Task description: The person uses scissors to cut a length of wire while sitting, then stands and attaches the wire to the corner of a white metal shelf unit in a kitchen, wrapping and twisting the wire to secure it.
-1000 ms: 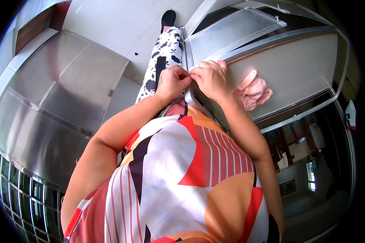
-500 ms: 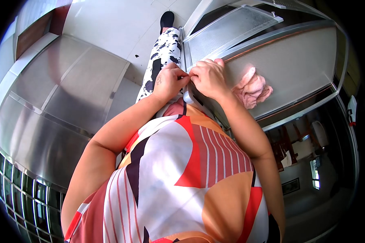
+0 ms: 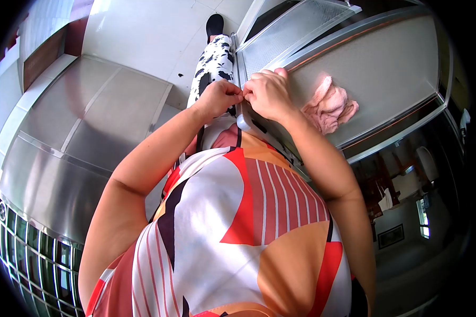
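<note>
I'd go light here: left hand (image 3: 215, 99) and right hand (image 3: 269, 94) are both pinched, tips nearly meeting, can't tell on what. Pink cloth (image 3: 331, 105) lies toward the grey surface's (image 3: 391, 58) left end.

Left forearm (image 3: 166, 136), right forearm (image 3: 313, 136): angled inward, elbows bent. Left hand (image 3: 217, 99), right hand (image 3: 269, 94): backs facing upward, fingers curled, fingertips close together; contact between hands unclear.
</note>
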Motion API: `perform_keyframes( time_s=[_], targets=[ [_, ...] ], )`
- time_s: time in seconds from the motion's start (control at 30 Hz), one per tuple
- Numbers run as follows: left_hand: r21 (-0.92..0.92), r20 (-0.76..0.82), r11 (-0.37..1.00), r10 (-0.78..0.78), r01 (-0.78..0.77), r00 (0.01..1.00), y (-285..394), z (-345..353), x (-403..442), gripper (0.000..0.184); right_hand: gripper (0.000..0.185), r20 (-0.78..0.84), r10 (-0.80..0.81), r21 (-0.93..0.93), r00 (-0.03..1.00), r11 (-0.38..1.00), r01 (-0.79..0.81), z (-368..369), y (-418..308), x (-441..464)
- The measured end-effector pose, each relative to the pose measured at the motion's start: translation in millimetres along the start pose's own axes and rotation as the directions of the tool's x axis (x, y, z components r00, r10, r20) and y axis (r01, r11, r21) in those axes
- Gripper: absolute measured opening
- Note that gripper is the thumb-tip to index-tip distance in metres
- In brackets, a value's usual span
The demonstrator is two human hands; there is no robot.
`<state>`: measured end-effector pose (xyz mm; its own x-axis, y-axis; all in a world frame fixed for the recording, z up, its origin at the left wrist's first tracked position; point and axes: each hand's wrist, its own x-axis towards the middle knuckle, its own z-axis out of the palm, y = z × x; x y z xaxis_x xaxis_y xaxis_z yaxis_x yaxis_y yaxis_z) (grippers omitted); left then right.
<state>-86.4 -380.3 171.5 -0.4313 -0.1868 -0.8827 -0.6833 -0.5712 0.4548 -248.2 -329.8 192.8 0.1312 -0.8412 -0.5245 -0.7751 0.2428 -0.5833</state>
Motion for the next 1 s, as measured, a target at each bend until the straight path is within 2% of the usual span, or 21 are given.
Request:
perform_keyframes(
  time_s=[0.1, 0.2, 0.3, 0.4, 0.53, 0.63, 0.73, 0.83, 0.93, 1.0],
  targets=[
    [0.291, 0.013, 0.939, 0.189, -0.184, 0.982, 5, -4, 2, 0.017, 0.005, 0.007, 0.010, 0.011, 1.000, 1.000, -0.010, -1, -1, 0],
    [0.398, -0.028, 0.885, 0.275, -0.242, 0.961, 14, -3, -2, 0.017, 0.006, -0.039, -0.015, -0.034, 0.999, 0.999, 0.013, 1, -1, 0],
    [0.307, -0.007, 0.939, 0.166, -0.156, 0.986, 14, -6, -2, 0.018, 0.006, -0.023, -0.012, 0.003, 1.000, 1.000, 0.012, 0, 0, 0],
    [0.207, 0.080, 0.978, 0.009, -0.026, 0.997, 14, -6, 4, 0.022, 0.007, -0.019, -0.002, -0.016, 1.000, 1.000, 0.002, 2, 1, 0],
    [0.105, 0.174, 0.993, -0.074, 0.056, 0.982, 11, -9, 13, 0.025, 0.008, 0.009, 0.021, -0.005, 1.000, 1.000, -0.021, 0, 0, 2],
    [0.177, 0.225, 0.977, -0.156, 0.117, 0.962, 26, -12, 12, 0.024, 0.009, 0.024, 0.041, -0.015, 0.999, 0.999, -0.041, 0, -1, 2],
    [0.286, 0.265, 0.957, -0.135, 0.056, 0.955, 25, -12, 20, 0.026, 0.010, 0.036, 0.052, -0.042, 0.998, 0.998, -0.050, 1, 0, 3],
    [0.324, 0.287, 0.944, -0.156, 0.058, 0.945, 28, -12, 24, 0.025, 0.010, 0.064, 0.075, -0.052, 0.995, 0.996, -0.072, -3, -3, 5],
    [0.600, 0.342, 0.787, -0.088, -0.146, 0.936, 36, -10, 30, 0.027, 0.009, 0.099, 0.105, -0.063, 0.990, 0.993, -0.099, -5, -6, 5],
    [0.615, 0.339, 0.763, -0.029, -0.199, 0.940, 36, -8, 32, 0.035, 0.009, 0.123, 0.118, -0.079, 0.985, 0.991, -0.109, -7, -6, 7]
  ],
)
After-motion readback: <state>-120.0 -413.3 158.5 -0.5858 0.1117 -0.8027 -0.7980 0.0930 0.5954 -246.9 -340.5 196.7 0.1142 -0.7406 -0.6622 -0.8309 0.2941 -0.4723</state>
